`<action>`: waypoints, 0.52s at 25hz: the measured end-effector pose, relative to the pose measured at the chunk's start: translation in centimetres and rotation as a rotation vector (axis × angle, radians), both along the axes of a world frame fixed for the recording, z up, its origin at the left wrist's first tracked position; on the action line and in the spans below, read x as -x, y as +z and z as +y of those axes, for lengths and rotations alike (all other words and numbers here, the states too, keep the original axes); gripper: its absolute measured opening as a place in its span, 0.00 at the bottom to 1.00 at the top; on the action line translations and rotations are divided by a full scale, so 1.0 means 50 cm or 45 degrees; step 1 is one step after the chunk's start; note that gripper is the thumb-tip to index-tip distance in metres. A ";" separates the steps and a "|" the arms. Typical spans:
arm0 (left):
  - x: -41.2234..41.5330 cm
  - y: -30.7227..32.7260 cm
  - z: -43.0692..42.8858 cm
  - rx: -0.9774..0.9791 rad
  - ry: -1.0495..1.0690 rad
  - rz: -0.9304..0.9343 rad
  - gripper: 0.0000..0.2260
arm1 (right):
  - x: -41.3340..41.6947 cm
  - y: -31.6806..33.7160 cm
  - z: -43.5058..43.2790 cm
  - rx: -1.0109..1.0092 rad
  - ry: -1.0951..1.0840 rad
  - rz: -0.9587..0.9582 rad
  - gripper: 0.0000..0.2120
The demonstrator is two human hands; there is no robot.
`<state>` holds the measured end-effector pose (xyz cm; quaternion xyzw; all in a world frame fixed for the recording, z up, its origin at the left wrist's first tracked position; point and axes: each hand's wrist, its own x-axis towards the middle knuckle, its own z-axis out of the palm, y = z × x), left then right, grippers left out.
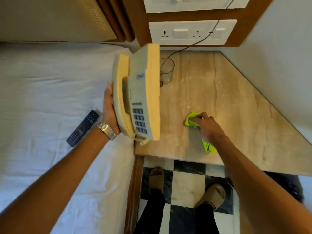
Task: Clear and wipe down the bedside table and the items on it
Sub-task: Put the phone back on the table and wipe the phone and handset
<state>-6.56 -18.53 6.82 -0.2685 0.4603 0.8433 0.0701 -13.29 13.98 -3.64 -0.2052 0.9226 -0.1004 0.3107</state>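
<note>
My left hand (109, 110) grips a beige desk telephone (140, 93) by its left side, holding it tilted in the air above the table's left edge, handset still in its cradle. My right hand (206, 126) presses a bright green cloth (190, 119) flat on the beige stone bedside table (224, 92), near its front middle. A clear drinking glass (167, 71) stands on the table just behind the phone. A dark remote control (82, 128) lies on the white bed sheet, left of my left wrist.
The bed (50, 98) fills the left side. White wall socket panels (192, 32) sit behind the table, with a thin black cable (205, 37) running down to the tabletop. A white wall bounds the table's right edge. Checkered floor and my sandalled feet lie below.
</note>
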 end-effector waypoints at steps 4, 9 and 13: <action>-0.054 -0.044 0.127 -0.023 -0.159 -0.245 0.51 | 0.007 0.006 0.072 0.119 -0.070 -0.031 0.22; -0.070 -0.085 0.259 -0.005 -0.217 -0.408 0.43 | 0.012 0.036 0.171 0.289 -0.536 -0.073 0.25; -0.023 -0.119 0.366 0.152 -0.316 -0.569 0.37 | 0.031 0.083 0.226 0.512 -1.133 0.105 0.21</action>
